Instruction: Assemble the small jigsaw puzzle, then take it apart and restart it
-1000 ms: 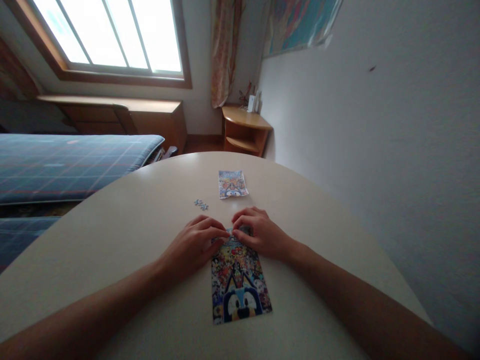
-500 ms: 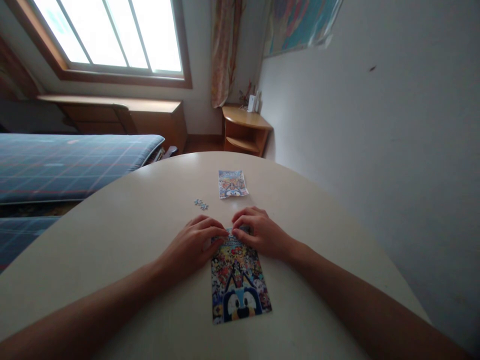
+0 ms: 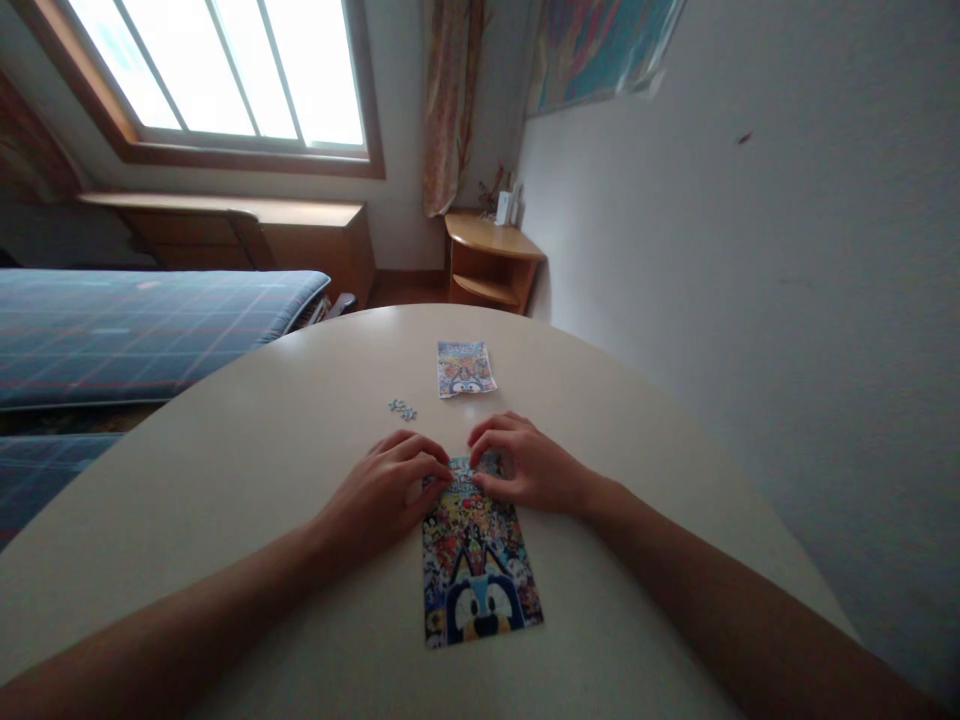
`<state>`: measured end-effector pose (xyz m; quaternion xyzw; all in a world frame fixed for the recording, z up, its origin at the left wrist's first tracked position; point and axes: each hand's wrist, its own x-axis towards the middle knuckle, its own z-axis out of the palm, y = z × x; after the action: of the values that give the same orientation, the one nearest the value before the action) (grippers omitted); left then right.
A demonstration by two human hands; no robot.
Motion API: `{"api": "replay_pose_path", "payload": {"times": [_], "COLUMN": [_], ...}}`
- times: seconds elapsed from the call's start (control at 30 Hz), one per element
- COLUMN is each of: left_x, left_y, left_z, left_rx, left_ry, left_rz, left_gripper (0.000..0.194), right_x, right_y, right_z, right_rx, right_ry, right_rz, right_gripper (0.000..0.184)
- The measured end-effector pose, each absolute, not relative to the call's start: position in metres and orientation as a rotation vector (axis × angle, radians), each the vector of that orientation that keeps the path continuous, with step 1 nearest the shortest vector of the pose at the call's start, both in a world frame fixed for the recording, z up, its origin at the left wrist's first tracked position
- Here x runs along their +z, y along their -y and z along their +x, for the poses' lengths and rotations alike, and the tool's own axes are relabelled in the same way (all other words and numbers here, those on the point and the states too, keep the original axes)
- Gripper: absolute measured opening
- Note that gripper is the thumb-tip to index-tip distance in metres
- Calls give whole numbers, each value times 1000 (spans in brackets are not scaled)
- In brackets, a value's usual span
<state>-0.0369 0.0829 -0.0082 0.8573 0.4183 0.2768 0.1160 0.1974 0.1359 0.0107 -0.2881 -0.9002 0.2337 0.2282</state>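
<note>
A jigsaw puzzle (image 3: 480,570) with a cartoon dog's face and many small colourful figures lies flat on the table in front of me. My left hand (image 3: 397,485) rests over its upper left edge, fingers bent, with a gap between thumb and index finger. At the upper right corner is my right hand (image 3: 529,465), its thumb and index finger curved apart and their tips on or just over the puzzle. Between the fingertips the top strip with lettering shows. Past my left hand lie a few loose puzzle pieces (image 3: 403,409).
A creased paper sheet (image 3: 466,369) with the same picture lies farther back on the round white table (image 3: 315,400). To the left is a plaid mattress (image 3: 150,330). A wall (image 3: 750,300) runs along the right, and a corner shelf (image 3: 491,238) stands behind the table.
My right hand has shifted slightly right, away from the left, and more of the puzzle's top strip shows. My left hand has barely moved; the puzzle and loose pieces stay in place.
</note>
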Motion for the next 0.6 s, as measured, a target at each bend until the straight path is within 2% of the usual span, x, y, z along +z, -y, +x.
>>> {"api": "replay_pose_path", "payload": {"times": [0.27,0.6], "left_x": [-9,-6], "left_y": [-82,-82], "left_z": [-37,-37], "left_rx": [818,818], "left_ry": [-1185,-1103], "left_rz": [2516,2554], "left_gripper": [11,17], "right_x": [11,11], "right_y": [-135,-135], "right_z": [197,198], "right_rx": [654,621], "right_ry": [2481,2506], "right_rz": [-820,-793], "right_gripper": [7,10]}}
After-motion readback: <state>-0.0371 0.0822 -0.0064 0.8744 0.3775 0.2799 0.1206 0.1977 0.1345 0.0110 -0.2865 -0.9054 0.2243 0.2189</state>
